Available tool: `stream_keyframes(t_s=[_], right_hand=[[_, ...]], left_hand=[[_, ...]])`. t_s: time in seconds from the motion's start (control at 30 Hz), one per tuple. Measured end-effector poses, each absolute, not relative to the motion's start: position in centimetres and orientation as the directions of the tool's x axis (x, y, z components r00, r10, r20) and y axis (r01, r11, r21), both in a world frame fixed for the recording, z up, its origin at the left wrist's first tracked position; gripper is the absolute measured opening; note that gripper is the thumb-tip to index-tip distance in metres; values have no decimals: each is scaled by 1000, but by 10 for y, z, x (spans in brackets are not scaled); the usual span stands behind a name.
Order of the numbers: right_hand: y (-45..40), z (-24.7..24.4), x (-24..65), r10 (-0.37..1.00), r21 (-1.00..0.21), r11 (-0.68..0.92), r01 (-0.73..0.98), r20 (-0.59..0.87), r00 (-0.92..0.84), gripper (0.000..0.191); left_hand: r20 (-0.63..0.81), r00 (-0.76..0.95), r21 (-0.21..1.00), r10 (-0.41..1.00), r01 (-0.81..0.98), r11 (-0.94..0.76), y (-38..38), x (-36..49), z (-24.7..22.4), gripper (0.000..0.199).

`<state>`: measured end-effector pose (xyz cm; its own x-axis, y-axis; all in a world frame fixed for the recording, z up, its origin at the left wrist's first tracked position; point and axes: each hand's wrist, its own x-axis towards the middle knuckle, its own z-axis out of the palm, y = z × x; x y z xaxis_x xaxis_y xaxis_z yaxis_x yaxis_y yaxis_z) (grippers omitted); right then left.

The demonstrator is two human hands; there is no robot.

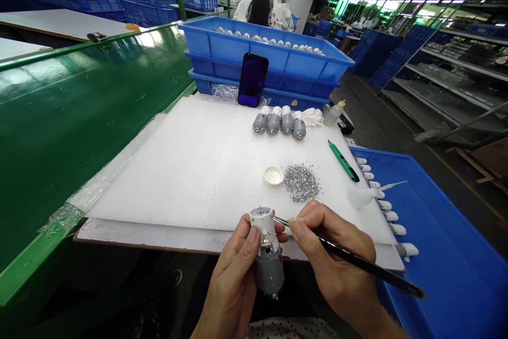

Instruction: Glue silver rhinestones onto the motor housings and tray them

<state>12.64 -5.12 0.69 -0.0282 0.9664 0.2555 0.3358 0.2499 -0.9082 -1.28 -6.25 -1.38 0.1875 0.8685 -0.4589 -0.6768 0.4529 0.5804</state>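
Observation:
My left hand (238, 270) is closed around a white and grey cylindrical model (270, 265), held upright at the table's near edge with its white open end up. In my right hand (337, 254) is a thin black-handled brush (369, 265), gripped like a pen. Its tip meets or nearly meets the white upper side of the model; the exact contact is too small to tell. Beyond my hands lie a pile of tiny silver-grey pieces (301, 183) and a small round dish (273, 175) with something pale in it.
Several similar models (280, 121) stand farther back near a dropper bottle (334, 113). A phone (253, 80) leans on stacked blue crates (270, 64). A green knife (343, 161) lies to the right, beside a blue bin (448, 233) holding more models. A person (273, 11) is behind the crates.

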Motion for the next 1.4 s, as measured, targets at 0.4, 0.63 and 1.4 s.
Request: stream_keyframes(t_s=[0.4, 0.63, 1.4], right_hand=[[-51, 4, 124, 938, -893, 340, 293, 343, -43, 21], [-51, 2, 126, 942, -904, 333, 269, 330, -56, 20], [-38, -31, 168, 962, -869, 125, 479, 224, 155, 23]], left_hand=[[-355, 173, 685, 919, -620, 382, -62, -16, -15, 18], [-329, 206, 729, 922, -565, 387, -60, -20, -13, 13], [-491, 463, 305, 738, -703, 643, -55, -25, -18, 25]])
